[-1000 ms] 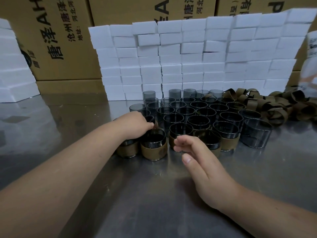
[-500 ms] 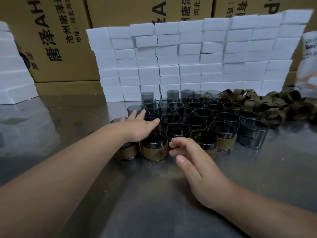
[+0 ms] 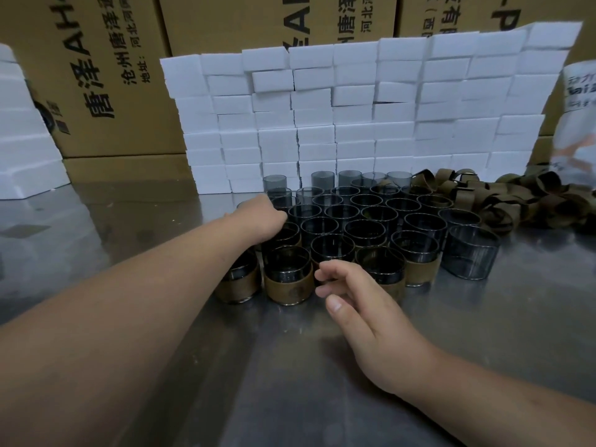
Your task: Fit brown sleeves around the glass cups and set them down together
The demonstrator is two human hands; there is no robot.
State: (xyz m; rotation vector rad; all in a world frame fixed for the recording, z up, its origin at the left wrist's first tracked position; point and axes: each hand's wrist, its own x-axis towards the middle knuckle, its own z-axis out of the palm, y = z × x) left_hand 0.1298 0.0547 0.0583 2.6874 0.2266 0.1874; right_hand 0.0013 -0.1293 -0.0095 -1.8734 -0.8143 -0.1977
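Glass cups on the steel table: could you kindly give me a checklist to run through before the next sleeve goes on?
1. Free hand: ok. The right hand holds nothing, its fingers loosely curled beside the front row.
2. Other hand's grip: cannot tell. The left hand reaches in among the cups and its fingers are hidden.
3. Finished group: ok. The sleeved cups stand upright together at the front.
4. Cup to take: ok. A bare cup stands at the group's right edge.
5. Sleeve supply: ok. The brown sleeves lie in a loose pile at back right.
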